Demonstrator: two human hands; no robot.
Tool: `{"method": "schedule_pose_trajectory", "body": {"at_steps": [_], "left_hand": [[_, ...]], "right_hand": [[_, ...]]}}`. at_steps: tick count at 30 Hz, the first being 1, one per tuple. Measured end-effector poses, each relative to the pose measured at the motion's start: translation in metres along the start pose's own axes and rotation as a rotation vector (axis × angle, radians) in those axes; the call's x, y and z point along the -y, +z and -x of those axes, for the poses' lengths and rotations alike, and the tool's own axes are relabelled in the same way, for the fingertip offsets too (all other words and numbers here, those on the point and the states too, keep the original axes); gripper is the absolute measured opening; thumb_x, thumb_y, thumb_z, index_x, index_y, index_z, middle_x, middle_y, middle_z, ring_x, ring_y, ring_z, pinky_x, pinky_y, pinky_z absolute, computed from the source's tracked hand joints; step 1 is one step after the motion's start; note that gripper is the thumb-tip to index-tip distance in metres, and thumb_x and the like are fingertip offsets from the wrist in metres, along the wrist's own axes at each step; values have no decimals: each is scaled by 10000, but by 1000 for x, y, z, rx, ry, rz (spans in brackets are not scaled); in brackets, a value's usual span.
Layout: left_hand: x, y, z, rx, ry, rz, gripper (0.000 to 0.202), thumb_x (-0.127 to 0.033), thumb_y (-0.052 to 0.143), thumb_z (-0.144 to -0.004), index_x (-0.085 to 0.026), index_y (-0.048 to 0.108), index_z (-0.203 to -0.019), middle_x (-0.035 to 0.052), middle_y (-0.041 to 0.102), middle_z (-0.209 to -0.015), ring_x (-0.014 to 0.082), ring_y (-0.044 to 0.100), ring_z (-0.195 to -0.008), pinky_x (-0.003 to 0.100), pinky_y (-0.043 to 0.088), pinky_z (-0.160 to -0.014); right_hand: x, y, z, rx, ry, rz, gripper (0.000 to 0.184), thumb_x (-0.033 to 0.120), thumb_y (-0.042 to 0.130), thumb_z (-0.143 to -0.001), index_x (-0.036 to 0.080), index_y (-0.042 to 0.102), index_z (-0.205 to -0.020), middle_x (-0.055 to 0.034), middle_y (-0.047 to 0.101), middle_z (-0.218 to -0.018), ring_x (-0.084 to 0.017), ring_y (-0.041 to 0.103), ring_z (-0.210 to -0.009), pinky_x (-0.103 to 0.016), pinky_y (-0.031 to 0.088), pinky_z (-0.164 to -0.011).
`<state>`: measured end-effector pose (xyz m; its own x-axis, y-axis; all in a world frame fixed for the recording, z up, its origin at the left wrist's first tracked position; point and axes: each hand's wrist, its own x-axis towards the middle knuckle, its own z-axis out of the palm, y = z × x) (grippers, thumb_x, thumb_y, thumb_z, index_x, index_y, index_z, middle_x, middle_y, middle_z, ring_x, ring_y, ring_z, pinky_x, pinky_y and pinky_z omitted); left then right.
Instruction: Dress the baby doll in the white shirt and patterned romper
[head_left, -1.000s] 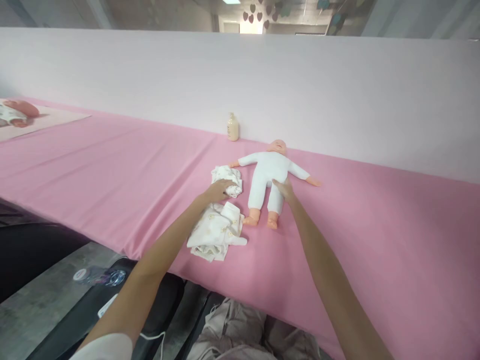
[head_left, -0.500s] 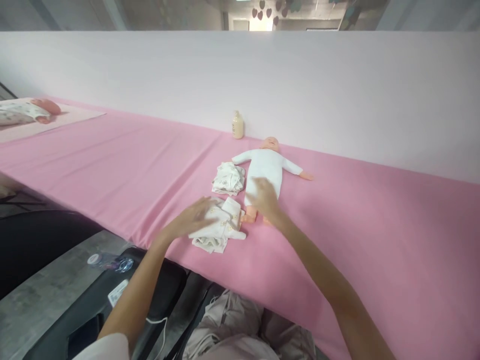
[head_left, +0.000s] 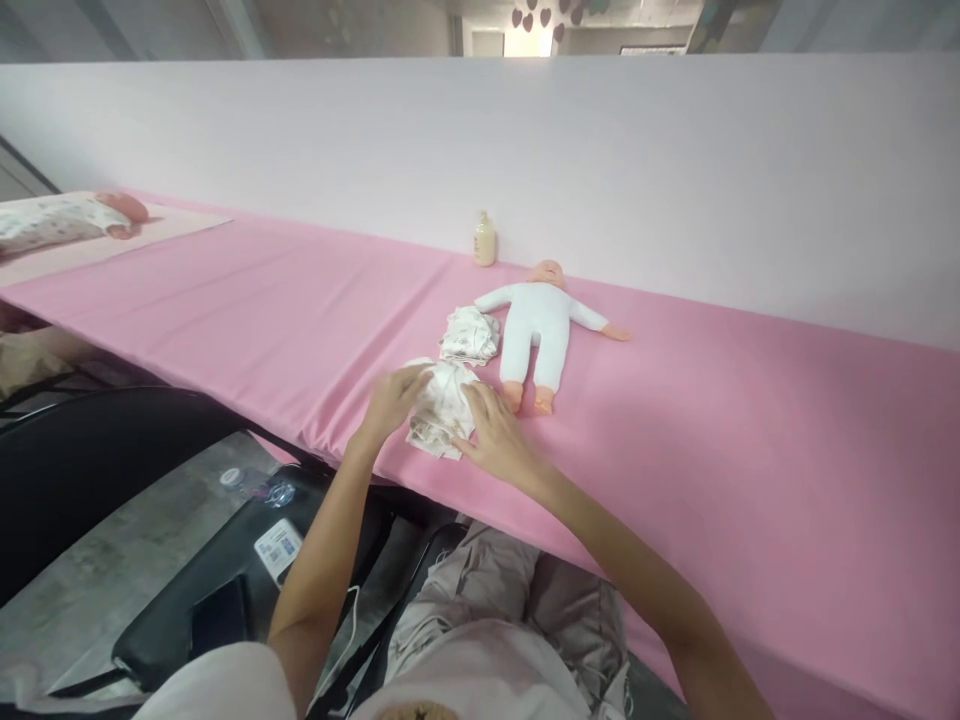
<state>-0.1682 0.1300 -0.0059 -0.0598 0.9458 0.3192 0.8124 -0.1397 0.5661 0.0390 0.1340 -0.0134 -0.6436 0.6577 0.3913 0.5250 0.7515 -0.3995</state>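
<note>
A baby doll (head_left: 538, 325) in a white suit lies face up on the pink table cover (head_left: 720, 430). A crumpled patterned white cloth (head_left: 469, 335) sits just left of it. Nearer the table's front edge lies a second bundle of white patterned baby clothes (head_left: 442, 410). My left hand (head_left: 394, 398) rests on the bundle's left side and my right hand (head_left: 491, 433) on its right side. Both hands have their fingers curled against the fabric, gathering it between them.
A small cream bottle (head_left: 484, 241) stands against the pale partition wall behind the doll. Another doll (head_left: 67, 220) lies on a mat at the far left. A black chair (head_left: 90, 460) and a black stool with a phone (head_left: 217, 620) stand below the table's edge.
My left hand left the far cloth and my right hand left the doll. Both drew back to the near clothes bundle and now press on it from either side.
</note>
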Motion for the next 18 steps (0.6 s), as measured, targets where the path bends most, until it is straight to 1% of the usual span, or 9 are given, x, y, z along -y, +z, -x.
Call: {"method": "schedule_pose_trajectory", "body": {"at_steps": [3,5,7,10,12,14,15,16,18], "left_hand": [[10,12,17,383,119,-111,624,-578,476,-797,-228,481,-1312,49,436,-1397,280,346,-1317,385,360,-1038],[22,18,29,476,160,-216,845,-571,593,-699,-254,291,-1421,40,206,-1508,308,153,-1388,464,304,-1070],[32,22,38,446,179,-265,827,-506,567,-734,-249,225,-1442,35,165,-1519,285,163,-1390,452,305,-1076],[28,25,46,327,149,-319,554,-333,393,-838,-206,375,-1377,79,440,-1389,261,476,-1222,390,426,-985],[10,24,55,278,130,-338,486,-300,368,-843,-195,473,-1305,102,596,-1213,276,634,-975,404,510,-838],[-18,19,70,236,214,-236,428,-350,439,-838,-225,536,-1236,87,658,-1104,264,670,-832,389,543,-737],[-33,16,79,191,282,-128,383,-362,491,-828,-254,565,-1189,63,675,-1068,237,675,-783,360,555,-707],[-47,12,87,154,331,-1,330,-346,535,-821,-286,585,-1141,32,694,-1009,201,675,-735,320,564,-672],[-71,7,99,38,405,297,250,-225,556,-826,-259,605,-1069,20,707,-920,182,676,-784,293,572,-697]], "right_hand": [[1,22,5,46,1,74,824,434,586,-790,104,184,-1429,-216,205,-1470,-349,129,-1376,-595,148,-1079],[-1,34,7,145,-24,87,876,458,618,-755,145,163,-1435,-197,196,-1483,-355,122,-1378,-650,111,-1053],[-2,42,8,231,-47,94,908,466,642,-724,153,166,-1431,-192,202,-1484,-361,142,-1371,-669,108,-1041],[4,45,8,193,-18,142,869,415,645,-724,104,214,-1411,-221,247,-1453,-379,186,-1350,-647,144,-1048],[12,36,15,103,35,174,683,330,602,-771,103,330,-1355,-210,407,-1344,-350,311,-1291,-577,210,-1063],[19,14,35,30,100,141,444,260,550,-806,152,479,-1230,-150,556,-1147,-284,477,-1143,-454,334,-1025],[20,-1,52,15,123,76,360,272,551,-805,193,532,-1156,-113,588,-1072,-251,536,-1044,-389,416,-941],[19,-20,73,-12,154,-13,329,312,558,-802,225,547,-1120,-82,604,-1036,-222,572,-951,-343,464,-849],[7,-62,126,-138,295,-151,354,397,584,-779,232,545,-1089,-45,623,-955,-187,596,-810,-281,485,-692]]}}
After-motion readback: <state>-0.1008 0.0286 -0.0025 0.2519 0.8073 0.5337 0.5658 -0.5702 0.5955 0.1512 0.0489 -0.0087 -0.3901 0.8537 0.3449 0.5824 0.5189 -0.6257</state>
